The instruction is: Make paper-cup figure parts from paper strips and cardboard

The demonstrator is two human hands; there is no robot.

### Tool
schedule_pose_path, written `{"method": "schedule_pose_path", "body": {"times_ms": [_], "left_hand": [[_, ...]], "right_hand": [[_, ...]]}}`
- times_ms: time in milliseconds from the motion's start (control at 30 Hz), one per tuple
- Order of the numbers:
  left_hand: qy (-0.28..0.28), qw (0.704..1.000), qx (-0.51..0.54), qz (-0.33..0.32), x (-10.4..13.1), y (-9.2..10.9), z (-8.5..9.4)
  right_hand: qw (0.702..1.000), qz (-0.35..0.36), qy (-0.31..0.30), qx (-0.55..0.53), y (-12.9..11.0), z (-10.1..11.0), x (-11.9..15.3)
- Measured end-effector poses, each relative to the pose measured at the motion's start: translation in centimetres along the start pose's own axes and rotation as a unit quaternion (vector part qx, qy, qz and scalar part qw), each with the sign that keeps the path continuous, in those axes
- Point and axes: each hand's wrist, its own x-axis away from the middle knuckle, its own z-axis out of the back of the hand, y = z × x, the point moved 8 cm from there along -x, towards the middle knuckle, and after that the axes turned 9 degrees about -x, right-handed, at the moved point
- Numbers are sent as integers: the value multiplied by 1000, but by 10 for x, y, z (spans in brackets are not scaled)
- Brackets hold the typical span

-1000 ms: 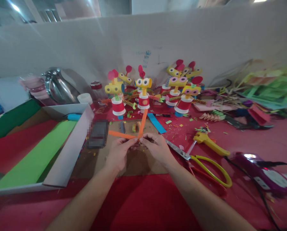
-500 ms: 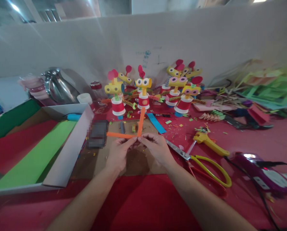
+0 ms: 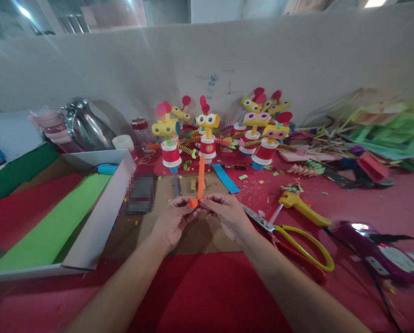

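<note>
Between my two hands, over a piece of brown cardboard, is an orange paper strip. One length of it stands up away from me, and a short folded part shows at my left fingertips. My left hand is closed, pinching the folded end. My right hand is closed too, its thumb and fingers pressed on the strip's lower corner. Just beyond lie a small yellow-green folded paper spring and a blue paper strip.
Several cup figures stand at the back. Scissors, a yellow glue gun and a purple device with cables lie right. At left are a white box of coloured paper, a dark phone-like object and a steel jug.
The orange length that stretched out to the left has been folded over, so only a short bit shows by my left fingers. The upright length has shifted slightly left.
</note>
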Motion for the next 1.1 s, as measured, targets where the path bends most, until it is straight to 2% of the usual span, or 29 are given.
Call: {"method": "schedule_pose_path", "body": {"times_ms": [267, 400, 600, 700, 800, 933, 1100], "left_hand": [[-15, 992, -101, -79, 1, 13, 0], [-11, 989, -122, -83, -1, 13, 1], [-17, 989, -107, -97, -3, 14, 2], [10, 988, -107, -112, -2, 16, 3], [44, 990, -61, -119, 1, 17, 5], [28, 993, -5, -111, 4, 13, -2], [-4, 995, 5, -103, 6, 10, -9]], "right_hand": [[998, 40, 13, 48, -7, 3, 0], [998, 30, 4, 60, -7, 3, -1], [993, 67, -62, 78, -10, -3, -1], [990, 84, -79, 77, -11, -7, 2], [997, 67, -35, 16, -7, -6, 2], [998, 44, 47, -25, -1, 2, 3], [997, 59, 40, 18, -5, 4, 2]]}}
